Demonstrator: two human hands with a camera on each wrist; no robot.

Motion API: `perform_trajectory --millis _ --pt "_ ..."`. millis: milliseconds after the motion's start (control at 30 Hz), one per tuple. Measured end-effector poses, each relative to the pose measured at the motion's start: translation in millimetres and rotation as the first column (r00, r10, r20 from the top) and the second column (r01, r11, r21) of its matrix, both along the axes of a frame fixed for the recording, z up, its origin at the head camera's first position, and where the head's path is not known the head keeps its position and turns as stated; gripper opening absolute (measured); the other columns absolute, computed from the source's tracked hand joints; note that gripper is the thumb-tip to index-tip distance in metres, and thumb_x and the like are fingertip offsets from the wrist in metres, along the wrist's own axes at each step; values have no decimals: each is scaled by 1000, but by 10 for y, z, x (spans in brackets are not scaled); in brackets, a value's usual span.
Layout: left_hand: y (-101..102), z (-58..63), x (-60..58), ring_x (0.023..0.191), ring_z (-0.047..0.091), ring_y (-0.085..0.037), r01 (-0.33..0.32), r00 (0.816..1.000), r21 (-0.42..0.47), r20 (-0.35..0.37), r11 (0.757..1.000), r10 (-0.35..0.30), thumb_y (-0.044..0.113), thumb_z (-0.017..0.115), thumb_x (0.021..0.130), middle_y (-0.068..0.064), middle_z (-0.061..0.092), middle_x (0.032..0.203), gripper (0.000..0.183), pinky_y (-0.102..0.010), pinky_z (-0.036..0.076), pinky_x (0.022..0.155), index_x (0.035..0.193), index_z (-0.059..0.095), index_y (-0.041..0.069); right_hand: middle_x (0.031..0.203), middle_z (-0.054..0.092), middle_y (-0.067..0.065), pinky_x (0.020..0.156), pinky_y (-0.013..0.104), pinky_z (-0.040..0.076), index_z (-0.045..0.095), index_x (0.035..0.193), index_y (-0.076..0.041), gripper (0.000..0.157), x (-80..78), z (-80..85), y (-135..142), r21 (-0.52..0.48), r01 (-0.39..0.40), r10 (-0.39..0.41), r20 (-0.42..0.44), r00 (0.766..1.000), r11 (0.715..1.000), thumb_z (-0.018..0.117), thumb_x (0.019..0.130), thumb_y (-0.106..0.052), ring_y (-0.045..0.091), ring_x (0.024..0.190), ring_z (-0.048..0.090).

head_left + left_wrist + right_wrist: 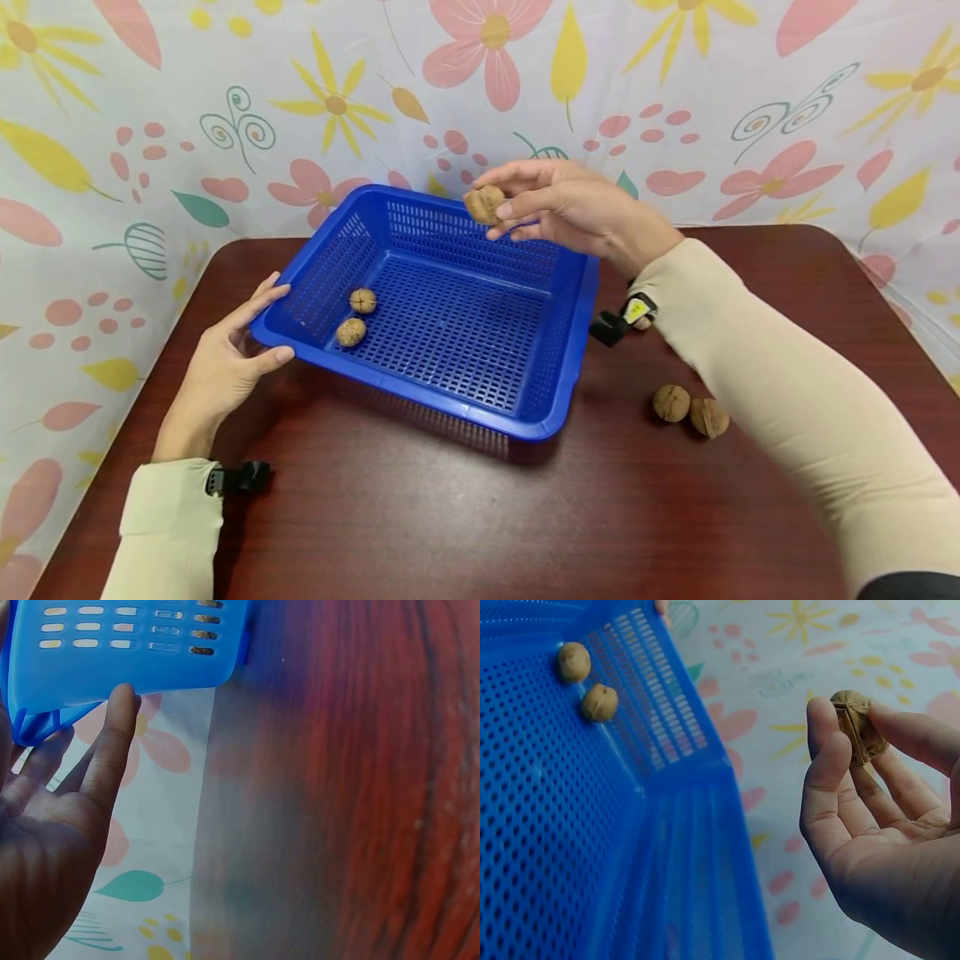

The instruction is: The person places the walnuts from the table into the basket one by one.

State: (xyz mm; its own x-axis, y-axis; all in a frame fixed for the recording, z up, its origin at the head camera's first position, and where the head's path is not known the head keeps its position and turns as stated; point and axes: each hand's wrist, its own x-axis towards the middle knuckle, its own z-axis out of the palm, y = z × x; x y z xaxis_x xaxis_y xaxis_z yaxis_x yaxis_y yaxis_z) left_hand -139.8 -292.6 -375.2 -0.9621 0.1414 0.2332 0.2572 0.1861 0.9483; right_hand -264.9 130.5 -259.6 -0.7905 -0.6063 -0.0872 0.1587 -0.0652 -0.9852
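A blue plastic basket [450, 400] with slotted walls stands on the table, turned at an angle. Two walnuts [363, 301] lie inside it along the left wall. My left hand [221, 371] holds the basket's left corner, thumb against the near side and fingers against the left side. In the left wrist view a fingertip touches the basket's wall [127, 671] from outside. Above the basket's far right rim, my right hand [573, 204] pinches a walnut [483, 205] between thumb and fingertips. That same walnut [859, 727] shows its seam in the right wrist view.
Two more walnuts [690, 410] lie on the dark red wooden table [465, 517], right of the basket. Something small and brown under the right wrist is mostly hidden. Behind the table hangs a flower-patterned cloth [420, 125].
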Motion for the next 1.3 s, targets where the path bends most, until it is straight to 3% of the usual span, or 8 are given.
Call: perform_trajectory --millis 167,333,633,867,1133,1300 --pt "2 -7 8 156 35 -21 1 1000 -4 -1 1000 -1 -12 73 90 -10 29 173 67 -8 47 102 152 53 5 132 70 7 86 36 58 69 128 -10 34 -86 -98 -390 30 -15 14 29 999 999 58 100 7 25 92 75" --pt "23 -6 -15 151 40 -14 10 1000 2 -6 1000 -10 -12 73 90 -10 30 173 67 -9 48 100 152 54 4 132 67 6 84 35 55 67 130 -10 34 -162 -231 -639 55 -15 11 67 998 998 60 100 3 23 93 75" --pt "46 -6 -41 149 42 -13 11 1000 -7 -3 1000 -11 -10 74 90 -10 30 173 67 -9 48 101 152 54 5 131 67 8 78 31 55 66 133 -12 35 -263 -423 -929 105 -22 7 140 990 994 62 101 2 22 94 74" --pt "22 5 -28 152 39 -15 12 1000 17 -4 1000 -12 -12 74 89 -8 32 172 67 -9 47 102 151 55 4 135 67 10 81 32 55 62 140 -10 40 -345 -515 -1118 128 -39 22 132 991 991 62 101 1 22 94 74" --pt "-26 19 15 145 46 -6 -22 1000 -11 -12 1000 22 -12 76 88 -7 34 171 68 -8 47 100 151 55 4 143 63 11 80 30 57 60 143 -9 42 -451 -632 -1253 134 -52 33 138 990 990 60 102 2 21 95 74" --pt "-35 36 35 149 44 -10 -26 1000 -15 -8 1000 26 -12 76 88 -7 34 171 68 -8 46 101 151 55 4 145 63 12 103 43 54 58 146 -7 44 -485 -694 -1297 130 -46 24 170 985 990 58 103 4 22 94 74"
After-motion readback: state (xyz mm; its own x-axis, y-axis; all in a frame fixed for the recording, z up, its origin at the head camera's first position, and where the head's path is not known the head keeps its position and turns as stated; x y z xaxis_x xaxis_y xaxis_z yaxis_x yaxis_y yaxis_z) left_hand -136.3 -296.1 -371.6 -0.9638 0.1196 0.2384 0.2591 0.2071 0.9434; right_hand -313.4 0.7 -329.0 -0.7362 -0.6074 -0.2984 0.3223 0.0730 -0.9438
